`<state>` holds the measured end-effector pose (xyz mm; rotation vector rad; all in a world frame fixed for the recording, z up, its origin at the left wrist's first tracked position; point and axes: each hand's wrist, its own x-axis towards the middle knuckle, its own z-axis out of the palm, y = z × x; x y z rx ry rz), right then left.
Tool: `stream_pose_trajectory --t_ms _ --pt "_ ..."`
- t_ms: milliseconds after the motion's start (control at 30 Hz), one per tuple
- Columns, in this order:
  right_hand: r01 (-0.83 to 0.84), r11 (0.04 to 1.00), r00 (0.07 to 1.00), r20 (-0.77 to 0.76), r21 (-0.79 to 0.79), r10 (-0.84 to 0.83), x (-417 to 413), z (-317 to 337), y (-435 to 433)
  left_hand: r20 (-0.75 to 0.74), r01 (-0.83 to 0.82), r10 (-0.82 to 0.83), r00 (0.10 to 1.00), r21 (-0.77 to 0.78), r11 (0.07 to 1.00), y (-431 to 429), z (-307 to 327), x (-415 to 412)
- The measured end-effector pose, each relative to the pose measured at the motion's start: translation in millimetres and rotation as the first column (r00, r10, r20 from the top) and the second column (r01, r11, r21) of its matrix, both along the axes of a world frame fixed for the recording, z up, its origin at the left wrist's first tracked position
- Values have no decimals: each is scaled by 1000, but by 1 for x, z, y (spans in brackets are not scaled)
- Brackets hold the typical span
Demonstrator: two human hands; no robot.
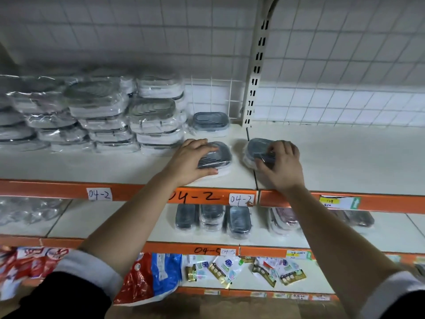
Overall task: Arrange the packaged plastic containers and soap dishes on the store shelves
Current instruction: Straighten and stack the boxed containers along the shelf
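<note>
The 2 soap dishes in hand are small ovals, each a grey slatted lid over a white base, sealed in clear film. The left dish (218, 157) lies flat on the top shelf (345, 157), near its front edge and just left of the seam between the shelf boards. The right dish (256, 146) lies just right of that seam; whether a second one sits under it I cannot tell. By their look they are light, stiff, hollow plastic and not fragile in ordinary handling. The glossy film is probably slippery and loose, so a pinch on the wrap alone could slide or tear. The sound hold is across the short width, fingers on the far long side and thumb on the near one, bearing on the firm base rim. The left hand (193, 160) lies over its dish in that way, fingers spread across the lid and thumb against the near side, clamped on it. The right hand (281, 166) grips its dish from the near right, fingertips curled on the lid and thumb at the near edge. The hands are apart, 1 on each dish. Just behind the left dish stands a third dish (210, 122), and to its left the wrapped stacks (156, 116) rise several high, touching one another. Being film on film, they may slip if nudged. More dishes (211, 218) sit on the lower shelf (103, 219), below the orange rail (138, 192).
</note>
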<state>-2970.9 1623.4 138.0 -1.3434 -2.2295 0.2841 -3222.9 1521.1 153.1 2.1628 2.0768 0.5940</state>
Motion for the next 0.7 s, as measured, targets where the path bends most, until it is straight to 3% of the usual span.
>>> stream_pose_trajectory --t_ms 233,367,567,700 --pt "31 999 1000 -1 26 -31 -1 -2 4 -59 -13 7 998 -112 994 46 4 -8" --pt "83 994 995 47 76 -87 -1 -4 6 -167 -84 75 983 -51 995 58 -1 -10" --pt "86 995 996 22 52 -87 -2 -8 6 -60 -176 174 983 -20 984 58 -5 -3" --pt "93 995 996 0 40 -93 0 -6 5 -79 -172 183 980 123 977 38 -10 13"
